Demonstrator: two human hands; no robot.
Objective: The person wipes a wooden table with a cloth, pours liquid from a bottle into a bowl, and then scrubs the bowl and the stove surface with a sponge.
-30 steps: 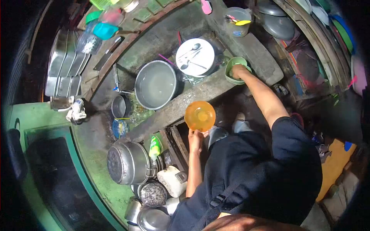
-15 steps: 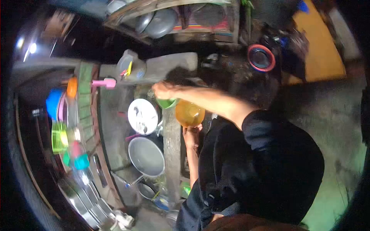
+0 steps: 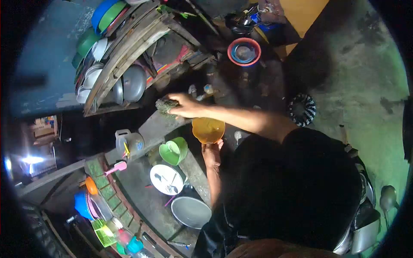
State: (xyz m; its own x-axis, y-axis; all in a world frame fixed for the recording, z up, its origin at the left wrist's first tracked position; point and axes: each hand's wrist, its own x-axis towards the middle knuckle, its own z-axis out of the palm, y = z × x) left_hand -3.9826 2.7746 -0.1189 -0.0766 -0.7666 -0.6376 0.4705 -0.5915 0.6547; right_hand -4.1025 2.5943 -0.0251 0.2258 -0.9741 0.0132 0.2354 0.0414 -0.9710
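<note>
Above concrete ledge [image 3: 194, 171], left hand [image 3: 211, 154] holds orange bowl [image 3: 208, 129] mouth-up.

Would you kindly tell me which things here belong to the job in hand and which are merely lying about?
In hand: orange bowl in left hand; scouring pad in right hand.
Lying about: green bowls; white plate; metal basin; grey jug; red basin.

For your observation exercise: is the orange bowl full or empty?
Looks empty: the orange bowl, held by the left hand, shows only its bare inside.

Green bowl [image 3: 174, 151] beside white plate [image 3: 165, 179], metal basin [image 3: 190, 212] near them.
</note>
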